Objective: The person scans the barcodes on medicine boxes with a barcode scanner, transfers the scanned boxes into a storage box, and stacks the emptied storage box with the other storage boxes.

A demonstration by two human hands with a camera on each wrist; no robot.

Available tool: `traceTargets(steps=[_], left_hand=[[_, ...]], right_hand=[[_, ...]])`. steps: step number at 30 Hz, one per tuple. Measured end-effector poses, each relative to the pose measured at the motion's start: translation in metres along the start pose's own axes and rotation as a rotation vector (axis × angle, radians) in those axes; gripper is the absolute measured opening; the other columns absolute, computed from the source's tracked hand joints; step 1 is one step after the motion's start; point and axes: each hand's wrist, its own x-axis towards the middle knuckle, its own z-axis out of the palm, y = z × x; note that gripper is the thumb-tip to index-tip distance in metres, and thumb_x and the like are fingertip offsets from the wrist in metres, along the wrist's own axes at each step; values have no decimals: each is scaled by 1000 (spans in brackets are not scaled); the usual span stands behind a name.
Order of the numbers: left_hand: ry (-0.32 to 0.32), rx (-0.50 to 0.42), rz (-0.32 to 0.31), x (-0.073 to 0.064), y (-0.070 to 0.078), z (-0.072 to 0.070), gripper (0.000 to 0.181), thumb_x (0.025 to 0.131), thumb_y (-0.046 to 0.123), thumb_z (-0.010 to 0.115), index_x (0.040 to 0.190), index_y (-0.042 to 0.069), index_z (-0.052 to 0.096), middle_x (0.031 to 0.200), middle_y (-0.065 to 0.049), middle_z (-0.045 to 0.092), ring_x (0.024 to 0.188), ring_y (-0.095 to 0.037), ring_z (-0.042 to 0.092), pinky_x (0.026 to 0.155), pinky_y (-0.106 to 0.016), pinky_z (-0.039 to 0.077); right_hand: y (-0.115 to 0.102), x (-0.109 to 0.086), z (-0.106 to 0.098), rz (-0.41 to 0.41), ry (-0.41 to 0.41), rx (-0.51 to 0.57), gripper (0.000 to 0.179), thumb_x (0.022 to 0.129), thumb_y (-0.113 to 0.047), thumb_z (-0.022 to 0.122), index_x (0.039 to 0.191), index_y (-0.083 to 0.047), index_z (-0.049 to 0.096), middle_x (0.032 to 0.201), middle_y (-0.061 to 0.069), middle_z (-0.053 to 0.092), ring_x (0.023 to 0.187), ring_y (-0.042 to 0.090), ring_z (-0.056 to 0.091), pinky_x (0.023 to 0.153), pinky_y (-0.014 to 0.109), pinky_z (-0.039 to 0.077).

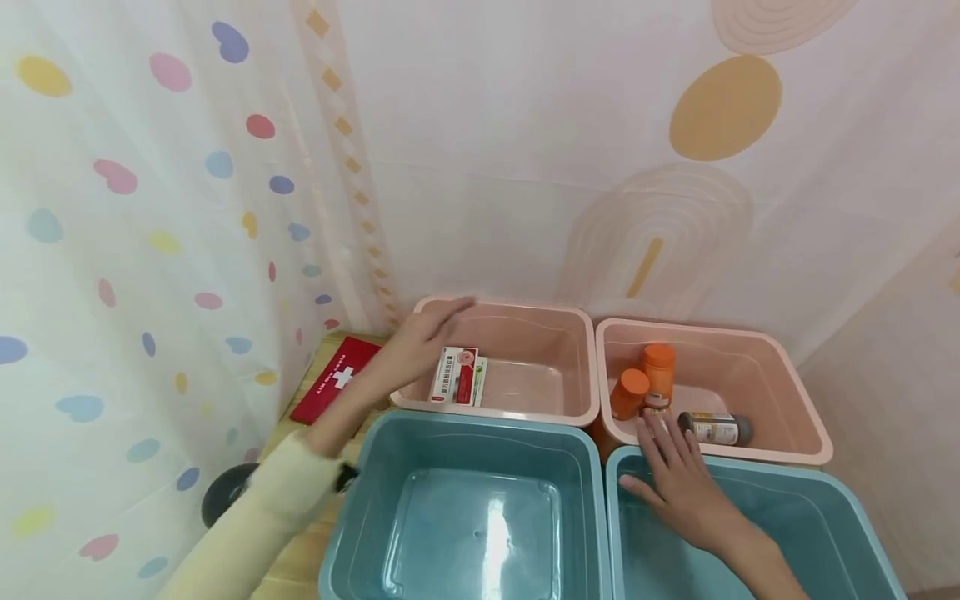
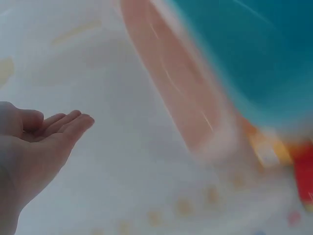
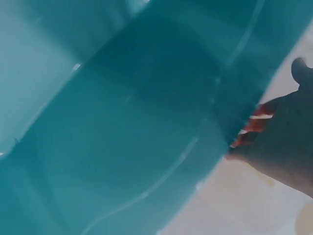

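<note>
In the head view my left hand [image 1: 412, 350] is over the left side of the left pink bin [image 1: 525, 415], fingers extended and nothing held. Beside it in that bin lie a white-and-red medicine box [image 1: 454, 377] and a partly covered white-and-green box [image 1: 480, 382]. My right hand [image 1: 686, 496] reaches with spread fingers across the rim between the right blue bin [image 1: 813, 475] and the right pink bin [image 1: 780, 379]. Near its fingertips are two orange bottles [image 1: 659, 375] and a dark bottle [image 1: 716, 428] lying on its side. Whether the fingertips touch a bottle, I cannot tell.
A left blue bin [image 1: 476, 500] stands in front of the left pink one. To the left, a red first-aid pouch [image 1: 333, 379] lies on the wooden table [image 1: 292, 575], with a round black object [image 1: 225, 493] nearby. Patterned curtains [image 1: 480, 167] hang behind.
</note>
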Motion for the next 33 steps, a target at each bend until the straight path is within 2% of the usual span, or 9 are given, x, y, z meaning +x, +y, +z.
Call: traceTargets(steps=[2, 5, 12, 16, 20, 24, 26, 27, 33], left_hand=[[41, 65, -30, -35, -8, -17, 48, 116, 10, 49, 163, -1, 48, 137, -28, 70, 116, -42, 71, 104, -55, 60], [62, 143, -114, -83, -15, -31, 54, 114, 8, 54, 166, 0, 42, 133, -28, 69, 106, -41, 69, 94, -54, 64], [53, 315, -224, -152, -24, -21, 68, 107, 5, 64, 169, -1, 35, 169, -28, 43, 151, -53, 47, 115, -69, 46], [5, 286, -259, -168, -28, -1, 72, 108, 9, 65, 171, 0, 30, 176, -27, 32, 162, -55, 26, 126, -72, 29], [-16, 299, -253, -179, -30, 14, 73, 107, 11, 66, 170, -1, 31, 178, -25, 30, 164, -53, 24, 128, -73, 23], [-20, 342, -272, -185, -31, 19, 75, 107, 12, 68, 171, -1, 30, 178, -24, 29, 163, -51, 27, 129, -72, 23], [-18, 352, -285, -187, -31, 20, 76, 107, 13, 67, 171, -1, 29, 179, -25, 28, 164, -51, 25, 130, -72, 22], [-19, 351, -290, -187, -31, 20, 77, 107, 13, 66, 172, -1, 27, 179, -25, 27, 164, -51, 24, 131, -71, 20], [-13, 335, -307, -185, -32, 27, 78, 108, 12, 64, 172, -3, 22, 180, -28, 20, 165, -54, 17, 132, -73, 12]], right_hand=[[1, -7, -13, 12, -22, 14, 89, 108, -41, 68, 168, 10, 27, 178, 36, 13, 166, 58, 2, 129, 78, 2], [-1, -23, -35, 58, -65, -68, 78, 112, -41, 62, 165, 10, 36, 175, 37, 24, 162, 60, 17, 126, 78, 22], [-10, -59, -54, 104, -105, -260, 58, 116, -40, 55, 156, 0, 58, 161, 30, 54, 145, 54, 53, 109, 69, 52], [-5, -75, -38, 61, -56, -333, 50, 112, -35, 63, 150, -3, 66, 155, 21, 63, 142, 47, 60, 108, 63, 55], [3, -87, -15, -6, 53, -396, 45, 109, -32, 69, 146, -6, 71, 151, 12, 68, 140, 37, 64, 116, 44, 55], [7, -91, 4, -88, 240, -350, 45, 106, -25, 72, 146, -2, 69, 151, 14, 68, 162, -6, 25, 124, 5, 19], [7, -91, 10, -87, 273, -306, 48, 108, -24, 69, 149, 0, 66, 155, 18, 65, 153, -25, -4, 116, -2, -6], [6, -92, 12, -83, 282, -304, 49, 108, -24, 69, 151, 1, 64, 156, 18, 63, 144, -31, -15, 116, -2, -8], [9, -90, 16, -13, 244, -335, 63, 114, -31, 60, 164, 3, 45, 170, 23, 46, 149, -21, -25, 117, 4, -19]])
